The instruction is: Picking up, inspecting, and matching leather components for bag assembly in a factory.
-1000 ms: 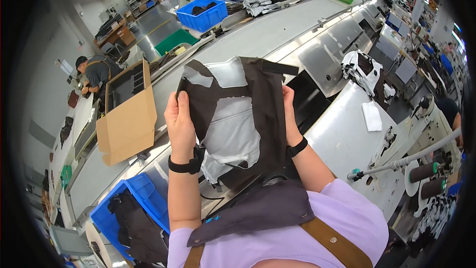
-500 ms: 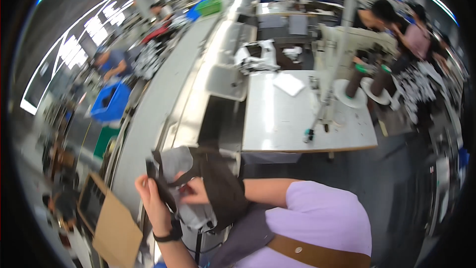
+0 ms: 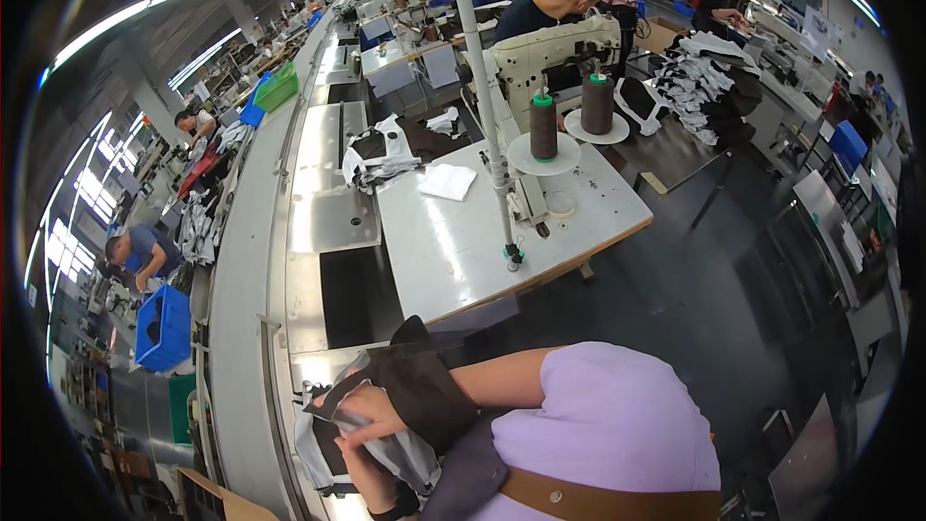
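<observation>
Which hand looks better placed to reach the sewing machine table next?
Probably the right hand: it lies nearer the table, though brown fabric covers its wrist; the left hand is farther away.

A wide fisheye, worn on the person's head left of its twin, looks down and forward over 1 lilac sleeve (image 3: 603, 415). The fabric piece (image 3: 424, 396) sits near below, the sewing counter (image 3: 429, 256) farther ahead, the hall beyond; edges bend rimward.
</observation>
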### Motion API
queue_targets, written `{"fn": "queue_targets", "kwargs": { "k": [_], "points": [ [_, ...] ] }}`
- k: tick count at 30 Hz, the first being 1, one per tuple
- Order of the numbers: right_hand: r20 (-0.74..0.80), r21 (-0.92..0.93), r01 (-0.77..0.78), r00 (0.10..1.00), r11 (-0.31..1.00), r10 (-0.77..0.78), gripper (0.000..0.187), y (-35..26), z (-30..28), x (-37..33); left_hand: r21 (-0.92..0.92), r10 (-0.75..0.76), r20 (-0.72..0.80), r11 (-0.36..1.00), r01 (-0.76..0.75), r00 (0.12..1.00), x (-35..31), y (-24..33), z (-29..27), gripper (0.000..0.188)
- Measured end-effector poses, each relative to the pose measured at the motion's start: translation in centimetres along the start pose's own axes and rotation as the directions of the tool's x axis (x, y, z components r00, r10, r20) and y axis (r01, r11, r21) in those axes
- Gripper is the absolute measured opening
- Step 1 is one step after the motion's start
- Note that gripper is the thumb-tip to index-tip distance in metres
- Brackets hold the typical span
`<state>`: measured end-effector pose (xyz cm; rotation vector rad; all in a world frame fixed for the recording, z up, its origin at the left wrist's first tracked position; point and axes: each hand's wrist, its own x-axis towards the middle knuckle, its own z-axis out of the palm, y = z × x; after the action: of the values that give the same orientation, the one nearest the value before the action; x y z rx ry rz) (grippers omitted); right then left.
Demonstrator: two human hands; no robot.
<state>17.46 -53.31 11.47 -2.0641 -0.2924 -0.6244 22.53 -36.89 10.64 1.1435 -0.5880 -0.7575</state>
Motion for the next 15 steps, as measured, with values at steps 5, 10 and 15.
{"fn": "queue_targets", "kwargs": {
  "k": [5,10,15],
  "points": [
    [-0.477,-0.005,-0.112,0.874,0.994,0.096,0.043,1.4,-1.8,3.5,0.836,0.707,0.023,0.375,-0.402,0.707,-0.8,0.2,3.7,0.05],
    [-0.567,0.014,-0.1,0.818,0.995,0.09,0.042,1.8,-1.6,5.4,0.843,0.44,0.529,-0.171,-0.51,0.726,-0.2,-0.7,6.8,0.074],
    [-0.614,0.132,-0.121,0.769,0.984,0.177,0.04,5.1,0.4,5.6,0.905,0.59,0.373,-0.064,-0.42,0.715,0.8,-3.8,7.0,0.059]
  ]
}}
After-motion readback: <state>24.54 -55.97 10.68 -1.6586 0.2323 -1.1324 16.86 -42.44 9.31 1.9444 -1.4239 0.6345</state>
